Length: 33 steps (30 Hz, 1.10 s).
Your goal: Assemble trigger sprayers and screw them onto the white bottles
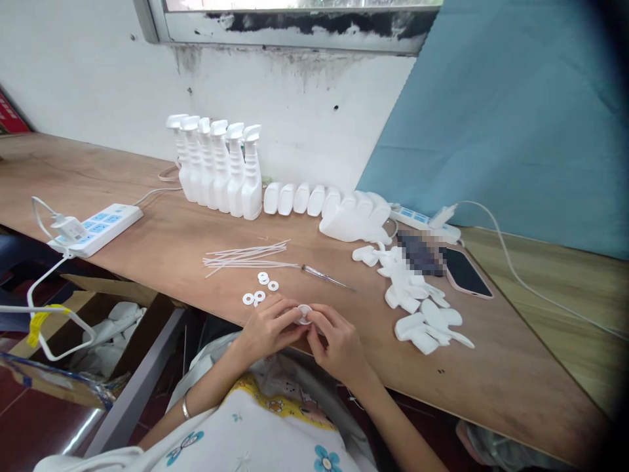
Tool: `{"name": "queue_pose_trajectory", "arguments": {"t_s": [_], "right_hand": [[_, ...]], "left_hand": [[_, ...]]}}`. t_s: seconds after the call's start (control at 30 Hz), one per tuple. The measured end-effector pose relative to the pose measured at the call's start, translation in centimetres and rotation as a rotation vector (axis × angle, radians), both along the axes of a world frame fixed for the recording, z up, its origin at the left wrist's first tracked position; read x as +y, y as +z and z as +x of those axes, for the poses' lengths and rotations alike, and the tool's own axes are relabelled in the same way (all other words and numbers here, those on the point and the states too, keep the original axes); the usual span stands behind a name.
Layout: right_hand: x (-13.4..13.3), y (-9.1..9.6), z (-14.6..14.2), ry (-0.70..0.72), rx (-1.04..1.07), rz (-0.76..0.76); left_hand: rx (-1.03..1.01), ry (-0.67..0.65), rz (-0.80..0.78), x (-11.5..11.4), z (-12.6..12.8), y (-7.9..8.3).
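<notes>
My left hand (272, 322) and my right hand (339, 337) meet at the table's front edge, fingers closed on a small white round plastic piece (304, 311). Fingers cover part of it, so whether it is a cap or another part does not show. Just beyond my left hand lie several flat white ring washers (273, 286). Farther back is a loose bundle of thin white tubes (246, 255), with a slim pointed metal tool (327, 277) at its right end. White plastic spray-head parts (413, 295) lie in a pile to the right of my right hand.
White spray bottles (236, 170) stand in a row by the wall; more white bottles (354, 219) lie on their sides. Power strips (105, 226) with cables sit left and right. A phone (466, 272) lies at right. Below the left edge, a cardboard box (147, 328) holds white parts.
</notes>
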State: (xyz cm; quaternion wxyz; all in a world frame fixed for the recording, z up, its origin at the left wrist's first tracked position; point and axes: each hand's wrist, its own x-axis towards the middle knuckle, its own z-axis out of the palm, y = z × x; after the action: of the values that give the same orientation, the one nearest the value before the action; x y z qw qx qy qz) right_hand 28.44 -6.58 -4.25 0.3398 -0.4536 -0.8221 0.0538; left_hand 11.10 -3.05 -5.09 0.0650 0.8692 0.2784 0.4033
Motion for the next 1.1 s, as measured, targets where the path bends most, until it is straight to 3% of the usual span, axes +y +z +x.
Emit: {"name": "queue_pose_trajectory", "arguments": {"t_s": [0.3,0.47,0.83,1.1], "right_hand": [[0.5,0.2,0.1,-0.001,-0.030,-0.060],[0.2,0.2,0.5,0.031,0.008,-0.128],[0.2,-0.3,0.5,-0.035,0.090,-0.077],[0.2,-0.4,0.4,-0.046,0.080,-0.096]], "left_hand": [[0.056,0.060,0.022,0.4,0.2,-0.1],[0.145,0.149,0.119,0.3,0.3,0.4],[0.079,0.140,0.066,0.2,0.3,0.1],[0.148,0.180,0.089,0.1,0.4,0.9]]}}
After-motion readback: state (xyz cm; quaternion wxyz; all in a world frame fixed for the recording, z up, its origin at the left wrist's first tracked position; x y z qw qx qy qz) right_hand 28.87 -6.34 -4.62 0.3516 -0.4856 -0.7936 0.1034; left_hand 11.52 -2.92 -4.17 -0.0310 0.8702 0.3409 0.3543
